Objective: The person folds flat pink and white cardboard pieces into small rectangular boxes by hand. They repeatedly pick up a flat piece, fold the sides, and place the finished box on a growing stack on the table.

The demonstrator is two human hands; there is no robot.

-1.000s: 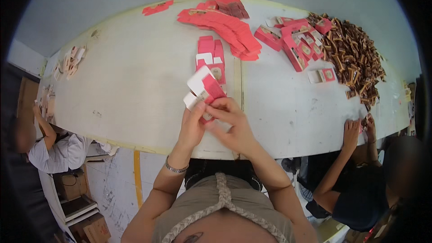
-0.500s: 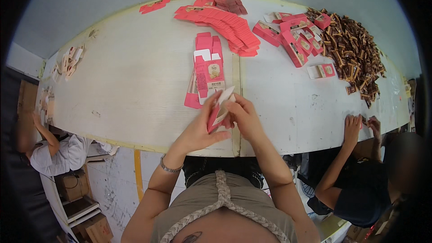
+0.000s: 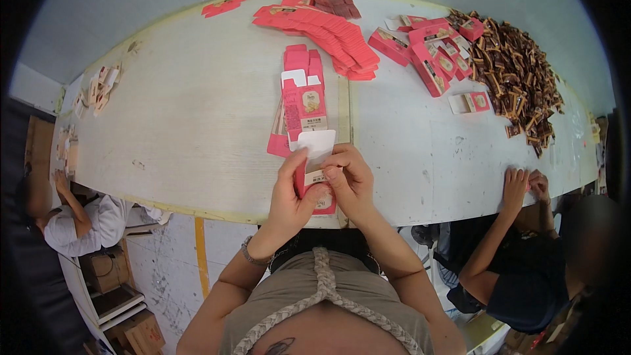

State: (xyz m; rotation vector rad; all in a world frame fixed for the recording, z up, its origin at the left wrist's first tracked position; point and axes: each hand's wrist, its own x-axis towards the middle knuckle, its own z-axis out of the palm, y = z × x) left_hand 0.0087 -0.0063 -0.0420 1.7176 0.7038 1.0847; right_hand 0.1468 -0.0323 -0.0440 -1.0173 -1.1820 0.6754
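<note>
Carton was at six o'clock over the bench, white flap up, left hand gripping its side, right hand pinching near the flap, so honestly a light squeeze seemed best to avoid creases.

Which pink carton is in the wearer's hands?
The nearest pink carton, white flap extended, between left hand and right hand; the cartons just beyond lie on the table.

Looks softly, evenly lit over the pale table; bends straight edges, darkens to black at corners.
</note>
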